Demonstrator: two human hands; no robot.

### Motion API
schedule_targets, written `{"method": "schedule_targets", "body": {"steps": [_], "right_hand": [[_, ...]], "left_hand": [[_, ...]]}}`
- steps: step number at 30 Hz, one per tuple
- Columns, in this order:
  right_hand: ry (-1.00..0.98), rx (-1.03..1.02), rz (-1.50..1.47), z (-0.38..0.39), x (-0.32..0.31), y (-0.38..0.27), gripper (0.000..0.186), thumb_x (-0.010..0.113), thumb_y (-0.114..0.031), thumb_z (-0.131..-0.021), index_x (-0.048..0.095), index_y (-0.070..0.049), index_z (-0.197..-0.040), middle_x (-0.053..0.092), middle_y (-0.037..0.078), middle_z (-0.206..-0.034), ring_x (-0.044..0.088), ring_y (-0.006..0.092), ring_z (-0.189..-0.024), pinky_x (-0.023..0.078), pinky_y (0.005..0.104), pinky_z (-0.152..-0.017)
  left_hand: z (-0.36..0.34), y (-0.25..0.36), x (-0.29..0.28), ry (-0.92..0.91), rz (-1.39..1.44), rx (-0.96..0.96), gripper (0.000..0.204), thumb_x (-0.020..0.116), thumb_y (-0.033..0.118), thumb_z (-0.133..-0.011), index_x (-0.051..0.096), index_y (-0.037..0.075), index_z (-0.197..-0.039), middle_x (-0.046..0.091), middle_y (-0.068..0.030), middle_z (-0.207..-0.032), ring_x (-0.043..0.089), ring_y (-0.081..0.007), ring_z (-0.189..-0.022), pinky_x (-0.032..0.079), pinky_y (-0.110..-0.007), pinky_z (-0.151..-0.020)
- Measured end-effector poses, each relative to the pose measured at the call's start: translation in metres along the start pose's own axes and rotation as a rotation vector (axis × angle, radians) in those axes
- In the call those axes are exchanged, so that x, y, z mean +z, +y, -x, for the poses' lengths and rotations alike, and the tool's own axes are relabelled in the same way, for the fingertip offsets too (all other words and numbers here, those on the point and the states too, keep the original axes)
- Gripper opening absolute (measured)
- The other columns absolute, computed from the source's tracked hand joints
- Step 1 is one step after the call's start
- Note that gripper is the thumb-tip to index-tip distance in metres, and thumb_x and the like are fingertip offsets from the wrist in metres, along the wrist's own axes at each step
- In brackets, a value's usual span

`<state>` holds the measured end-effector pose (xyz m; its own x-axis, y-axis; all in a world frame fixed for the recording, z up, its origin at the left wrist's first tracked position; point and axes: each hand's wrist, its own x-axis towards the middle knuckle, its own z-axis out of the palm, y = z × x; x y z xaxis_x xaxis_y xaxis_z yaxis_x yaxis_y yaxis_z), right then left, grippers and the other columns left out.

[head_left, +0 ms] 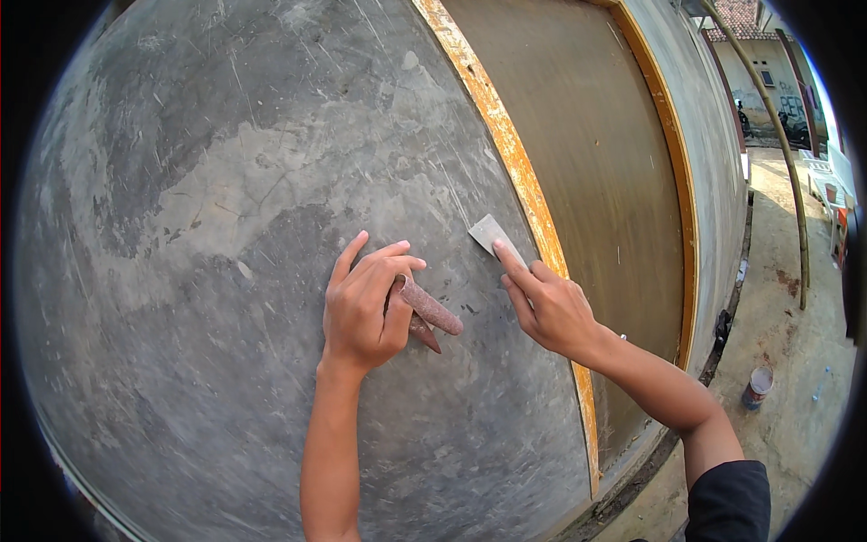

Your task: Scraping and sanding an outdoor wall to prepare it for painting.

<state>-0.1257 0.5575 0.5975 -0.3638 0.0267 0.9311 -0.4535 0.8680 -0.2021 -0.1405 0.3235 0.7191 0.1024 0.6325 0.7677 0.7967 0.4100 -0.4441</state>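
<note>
Near the right edge of the wall (199, 388), right fingers (517, 266) are gripping a scraper (489, 232), left fingers (368, 268) sandpaper (433, 306); pressing too hard could be leaving scratches.

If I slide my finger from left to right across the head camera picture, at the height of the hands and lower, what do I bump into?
Left hand → rolled brown sandpaper → flat scraper → right hand → small can on the ground
</note>
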Motion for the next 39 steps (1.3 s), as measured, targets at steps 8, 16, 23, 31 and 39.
{"method": "schedule_targets", "body": {"steps": [8,16,23,31,39], "right_hand": [[0.074,-0.056,0.03,-0.025,0.002,-0.011,0.056,0.057,-0.014,-0.095,0.042,-0.019,-0.149,0.051,0.012,-0.073,0.056,0.031,-0.056,0.046,0.0438,-0.05],[0.003,-0.04,0.003,-0.009,-0.002,-0.015,0.056,0.057,-0.014,-0.095,0.042,-0.02,-0.148,0.053,0.011,-0.075,0.056,0.0338,-0.054,0.045,0.0454,-0.048],[0.173,-0.14,-0.007,-0.065,-0.004,-0.03,0.051,0.056,-0.006,-0.091,0.048,-0.011,-0.141,0.056,0.016,-0.117,0.065,0.0339,-0.082,0.055,0.0436,-0.065],[0.161,-0.22,0.064,-0.065,-0.001,-0.04,0.053,0.056,0.006,-0.086,0.054,-0.009,-0.136,0.055,0.013,-0.14,0.065,0.0348,-0.108,0.055,0.0407,-0.086],[0.17,-0.229,0.053,-0.069,0.002,-0.069,0.053,0.054,0.006,-0.082,0.055,-0.006,-0.134,0.055,0.015,-0.138,0.066,0.0349,-0.102,0.056,0.0442,-0.08]], "left_hand": [[0.002,-0.001,-0.001,0.002,0.001,0.004,0.021,0.045,0.008,-0.081,0.063,0.007,-0.091,0.072,-0.0045,-0.095,0.067,-0.0275,-0.108,0.035,-0.048,-0.111],[0.001,-0.004,-0.004,-0.04,0.003,0.021,0.027,0.044,0.008,-0.081,0.066,0.005,-0.098,0.07,-0.0072,-0.092,0.065,-0.0298,-0.111,0.034,-0.049,-0.112],[-0.005,-0.011,-0.037,-0.09,-0.01,0.045,0.027,0.046,0.008,-0.082,0.064,0.002,-0.102,0.07,-0.0111,-0.103,0.063,-0.0319,-0.114,0.037,-0.05,-0.11],[0.002,-0.021,-0.044,0.002,-0.014,0.071,0.041,0.042,0.007,-0.079,0.067,0.002,-0.111,0.064,-0.0091,-0.085,0.066,-0.0327,-0.108,0.039,-0.05,-0.108],[0.009,-0.028,-0.042,0.02,-0.003,0.078,0.036,0.044,0.007,-0.079,0.067,0.002,-0.107,0.068,-0.0104,-0.09,0.066,-0.0321,-0.107,0.039,-0.049,-0.109]]}}
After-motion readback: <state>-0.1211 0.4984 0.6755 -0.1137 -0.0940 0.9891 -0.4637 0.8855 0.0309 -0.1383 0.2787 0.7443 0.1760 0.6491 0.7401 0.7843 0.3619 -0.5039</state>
